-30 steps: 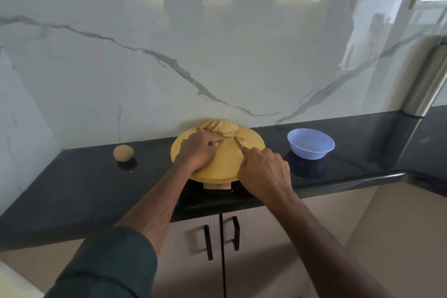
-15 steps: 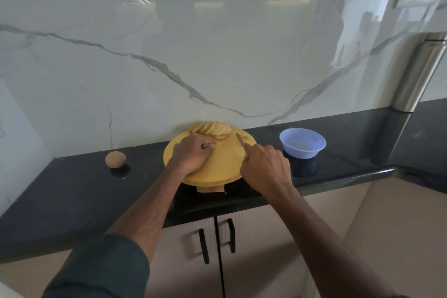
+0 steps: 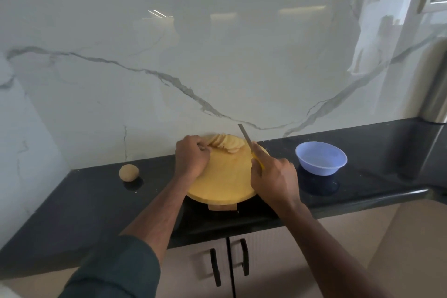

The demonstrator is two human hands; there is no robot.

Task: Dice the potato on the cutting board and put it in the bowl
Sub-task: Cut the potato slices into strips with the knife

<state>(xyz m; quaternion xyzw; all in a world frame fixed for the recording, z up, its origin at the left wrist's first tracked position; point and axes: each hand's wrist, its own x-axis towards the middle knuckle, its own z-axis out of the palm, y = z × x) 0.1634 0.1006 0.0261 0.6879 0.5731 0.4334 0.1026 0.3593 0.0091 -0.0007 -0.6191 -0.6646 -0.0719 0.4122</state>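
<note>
On the black countertop (image 3: 72,203) in front of you, a round wooden cutting board (image 3: 227,176) sits close to the marble wall (image 3: 169,55), raised on a small wooden foot that shows under its near edge. Along the far edge of the board lies a fanned row of pale potato slices (image 3: 226,143), overlapping one another from left to right.

Your left hand (image 3: 191,156) rests on the left side of the board with its fingers curled, the fingertips at the left end of the slice row; whether they pinch a slice or only steady the row is hard to tell. Your right hand (image 3: 274,180) is wrapped around the yellow handle of a knife (image 3: 247,138), over the right side of the board. The blade is lifted clear of the wood and points up and away from you, toward the wall, just right of the slices.

To the right of the board, apart from it, stands a light blue bowl (image 3: 321,158); no potato pieces are visible inside it. To the left, well apart from the board, a whole unpeeled potato (image 3: 129,172) sits alone on the counter. Below the counter edge are two cabinet doors with black vertical handles (image 3: 215,266). A dark green sleeve (image 3: 108,271) covers your left upper arm.
</note>
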